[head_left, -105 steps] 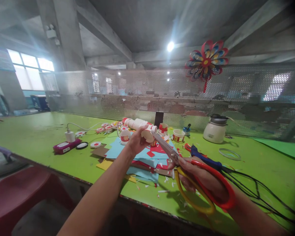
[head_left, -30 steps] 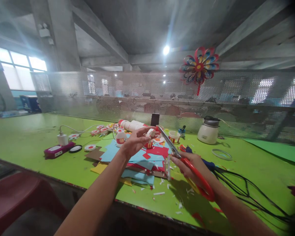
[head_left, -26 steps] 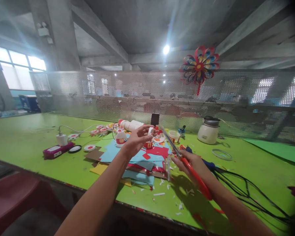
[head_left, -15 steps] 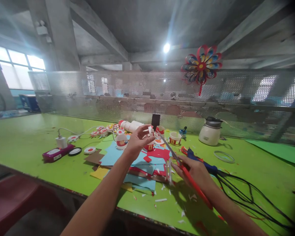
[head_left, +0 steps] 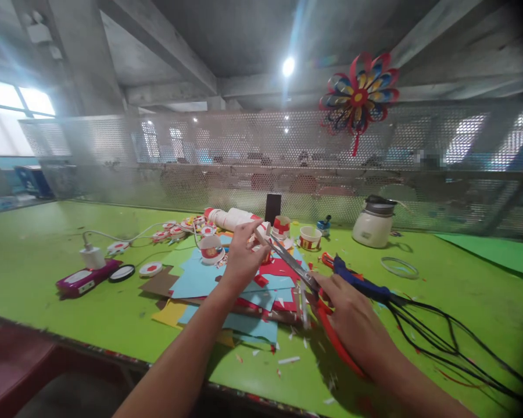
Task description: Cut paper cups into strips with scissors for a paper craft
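My left hand (head_left: 243, 255) is raised above the paper pile, its thumb and fingers pinching a small white piece of paper (head_left: 264, 230). My right hand (head_left: 348, 307) grips scissors (head_left: 297, 267) with red handles. The blades point up and left, and their tips lie close by the white piece; whether they touch it I cannot tell. Below the hands are sheets of light blue paper (head_left: 192, 280) and red paper (head_left: 283, 268). A red-and-white paper cup (head_left: 212, 251) lies left of my left hand. Another cup is partly hidden behind that hand.
A glue gun (head_left: 361, 281) with a black cord lies right of my right hand. Behind stand a short cup (head_left: 309, 239), a dark upright block (head_left: 272, 208) and a white jug (head_left: 373, 225). A purple power strip (head_left: 85, 278) is at left. Scraps litter the table's front.
The view has shifted slightly. The white piece has turned in my left fingers and shows less of its face. The scissors' handles have swung a little, with the blades still near the piece.
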A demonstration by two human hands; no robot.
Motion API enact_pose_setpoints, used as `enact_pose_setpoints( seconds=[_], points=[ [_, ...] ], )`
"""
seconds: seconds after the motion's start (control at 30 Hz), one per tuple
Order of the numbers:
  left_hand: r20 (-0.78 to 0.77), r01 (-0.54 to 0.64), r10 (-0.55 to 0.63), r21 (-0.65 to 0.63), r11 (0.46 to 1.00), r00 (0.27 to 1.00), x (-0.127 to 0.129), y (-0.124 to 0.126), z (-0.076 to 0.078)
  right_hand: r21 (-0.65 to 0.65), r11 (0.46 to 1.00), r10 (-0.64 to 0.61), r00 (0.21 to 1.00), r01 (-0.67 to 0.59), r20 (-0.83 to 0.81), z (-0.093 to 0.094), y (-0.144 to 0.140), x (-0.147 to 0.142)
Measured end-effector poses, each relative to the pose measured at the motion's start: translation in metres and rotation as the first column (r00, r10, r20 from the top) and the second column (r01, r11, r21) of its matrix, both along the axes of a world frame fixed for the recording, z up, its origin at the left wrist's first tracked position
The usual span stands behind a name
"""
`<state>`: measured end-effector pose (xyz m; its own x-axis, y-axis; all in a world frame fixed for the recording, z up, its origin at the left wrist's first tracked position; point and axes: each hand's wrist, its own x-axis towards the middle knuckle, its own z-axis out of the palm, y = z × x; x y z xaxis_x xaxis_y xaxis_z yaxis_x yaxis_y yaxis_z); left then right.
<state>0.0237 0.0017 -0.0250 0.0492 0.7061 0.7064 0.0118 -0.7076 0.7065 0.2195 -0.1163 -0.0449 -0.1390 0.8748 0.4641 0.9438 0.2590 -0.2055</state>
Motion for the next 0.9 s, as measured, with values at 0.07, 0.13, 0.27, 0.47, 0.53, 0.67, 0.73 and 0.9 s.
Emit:
enact_pose_setpoints(
  seconds=[0.07,0.13,0.27,0.47,0.53,0.67,0.73,0.9],
  points=[
    [-0.024,-0.005,0.006,0.023,1.000,1.000,-0.0003,-0.0005,-0.0006,0.012,1.000,-0.019,0.999,0.019,0.035,-0.0014,0.0008,0.0004],
    [-0.060,-0.022,0.025,0.055,0.998,0.998,-0.0007,-0.0021,-0.0002,0.027,0.999,-0.027,0.998,0.025,0.060,-0.0017,0.0015,0.0004],
    [-0.090,-0.069,0.083,0.152,0.986,0.992,-0.0011,-0.0056,0.0018,0.047,0.998,-0.048,0.996,0.044,0.070,0.0014,0.0006,-0.0031],
    [-0.069,-0.104,0.116,0.158,0.982,0.991,-0.0003,-0.0060,0.0025,0.019,0.999,-0.047,0.996,0.046,0.076,0.0029,-0.0028,-0.0093],
    [-0.049,-0.100,0.107,0.138,0.985,0.993,-0.0002,-0.0050,0.0016,0.021,0.998,-0.058,0.994,0.056,0.087,0.0014,-0.0032,-0.0092],
    [-0.029,-0.071,0.074,0.097,0.993,0.997,0.0000,-0.0030,-0.0004,0.019,0.997,-0.081,0.992,0.079,0.096,0.0000,-0.0028,-0.0075],
    [-0.032,-0.068,0.071,0.093,0.993,0.997,0.0002,-0.0027,-0.0007,-0.013,0.996,-0.088,0.991,0.090,0.099,0.0009,-0.0027,-0.0071],
    [-0.068,-0.062,0.069,0.101,0.993,0.995,0.0006,-0.0044,0.0008,-0.032,0.996,-0.080,0.991,0.084,0.107,0.0052,-0.0034,-0.0062]
  ],
)
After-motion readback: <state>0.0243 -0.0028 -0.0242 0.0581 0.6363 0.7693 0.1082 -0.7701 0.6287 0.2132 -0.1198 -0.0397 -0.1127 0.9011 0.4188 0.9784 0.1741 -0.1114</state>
